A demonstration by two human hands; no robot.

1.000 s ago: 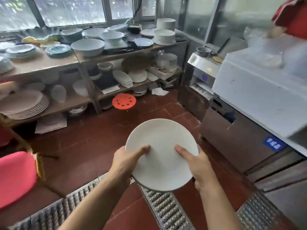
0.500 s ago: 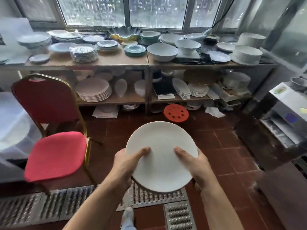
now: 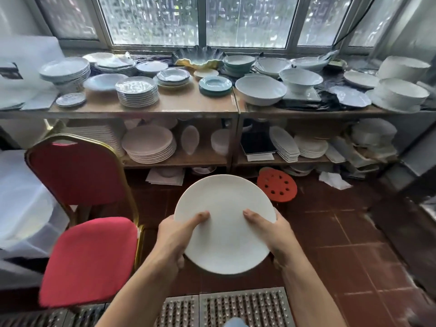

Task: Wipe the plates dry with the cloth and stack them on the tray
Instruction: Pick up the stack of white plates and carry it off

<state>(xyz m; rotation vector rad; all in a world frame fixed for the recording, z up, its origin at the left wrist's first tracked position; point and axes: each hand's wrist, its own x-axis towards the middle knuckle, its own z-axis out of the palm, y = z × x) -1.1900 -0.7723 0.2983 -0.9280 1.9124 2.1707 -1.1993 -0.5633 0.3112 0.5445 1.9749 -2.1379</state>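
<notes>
A round white plate (image 3: 225,215) is held flat in front of me over the red tiled floor. My left hand (image 3: 175,239) grips its left rim with the thumb lying on the plate's top face. My right hand (image 3: 271,232) grips the right rim the same way. The fingers of both hands are hidden under the plate. No cloth and no tray are in view.
A red chair with a gold frame (image 3: 87,251) stands close on the left. Wooden shelves (image 3: 179,107) ahead carry several stacks of plates and bowls. A red perforated stool (image 3: 276,185) sits on the floor beyond the plate. Metal drain grating (image 3: 245,308) runs below my arms.
My view has swung left, from the steel counter on the right to the shelves and red chair. The plate stays gripped in both hands the same way.
</notes>
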